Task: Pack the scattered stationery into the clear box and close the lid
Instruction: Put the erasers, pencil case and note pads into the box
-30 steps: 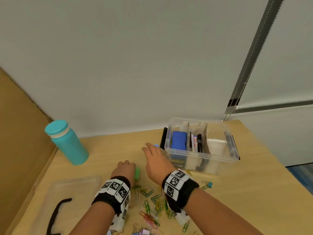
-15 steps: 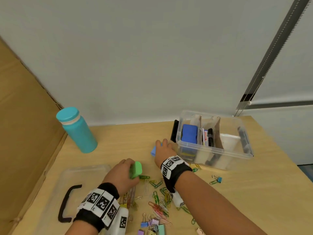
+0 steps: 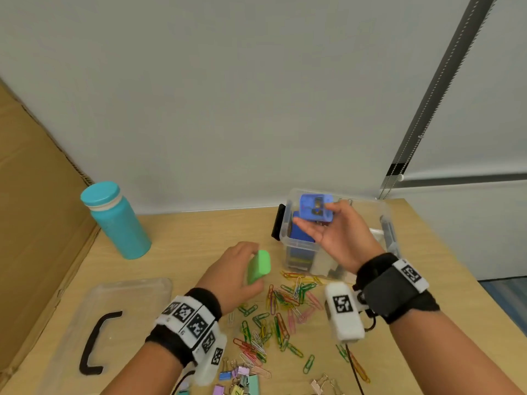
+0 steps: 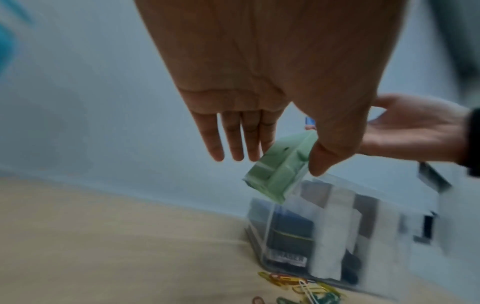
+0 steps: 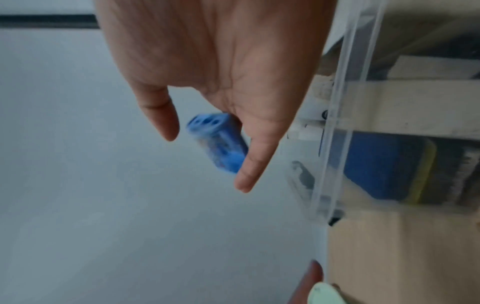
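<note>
Two hands pinch sharpeners, left (image 3: 228, 276) green (image 4: 279, 168), right (image 3: 336, 232) blue (image 5: 218, 144), holes visible only wrist-side.

Left hand (image 4: 272, 72) pinches a green sharpener (image 4: 279, 166) above the clear box (image 4: 337, 236).

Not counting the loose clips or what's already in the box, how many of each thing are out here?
Teal bottle: 1
Clear box: 1
Clear lid with black handle: 1
Blue sharpener, pinched in the right hand: 1
Small green piece, held in the left hand: 1
Total: 5
</note>
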Demonstrator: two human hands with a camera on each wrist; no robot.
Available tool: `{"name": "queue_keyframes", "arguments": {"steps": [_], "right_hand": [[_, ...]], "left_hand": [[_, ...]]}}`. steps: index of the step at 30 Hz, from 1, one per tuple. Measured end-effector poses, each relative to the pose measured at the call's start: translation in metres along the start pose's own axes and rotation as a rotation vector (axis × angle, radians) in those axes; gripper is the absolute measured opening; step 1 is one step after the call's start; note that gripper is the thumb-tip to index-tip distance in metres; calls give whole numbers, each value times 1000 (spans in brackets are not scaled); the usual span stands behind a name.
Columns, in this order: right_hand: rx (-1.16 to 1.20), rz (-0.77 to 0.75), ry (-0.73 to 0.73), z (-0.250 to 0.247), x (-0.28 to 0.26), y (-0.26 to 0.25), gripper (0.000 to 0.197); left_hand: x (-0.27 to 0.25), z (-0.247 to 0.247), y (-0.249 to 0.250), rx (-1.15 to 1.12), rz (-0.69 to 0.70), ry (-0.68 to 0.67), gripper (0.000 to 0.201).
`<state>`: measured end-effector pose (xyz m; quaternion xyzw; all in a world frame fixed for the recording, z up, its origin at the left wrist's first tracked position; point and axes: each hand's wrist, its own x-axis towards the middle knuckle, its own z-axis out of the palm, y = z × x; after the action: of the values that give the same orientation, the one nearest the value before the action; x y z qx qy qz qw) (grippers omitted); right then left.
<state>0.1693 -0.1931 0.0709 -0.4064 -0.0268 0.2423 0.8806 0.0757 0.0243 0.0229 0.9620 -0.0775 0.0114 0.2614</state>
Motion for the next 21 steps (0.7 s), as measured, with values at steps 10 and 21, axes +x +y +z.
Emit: {"name": "queue_keyframes", "arguments": {"steps": [10,21], "right_hand": [[-1799,-4,154,3,56,-12,12],[-2243,409,-64,-9,117,0,42]], "left_hand": [[41,9,31,221,183,-151,64],[47,7,38,229,144,-160,62]]}}
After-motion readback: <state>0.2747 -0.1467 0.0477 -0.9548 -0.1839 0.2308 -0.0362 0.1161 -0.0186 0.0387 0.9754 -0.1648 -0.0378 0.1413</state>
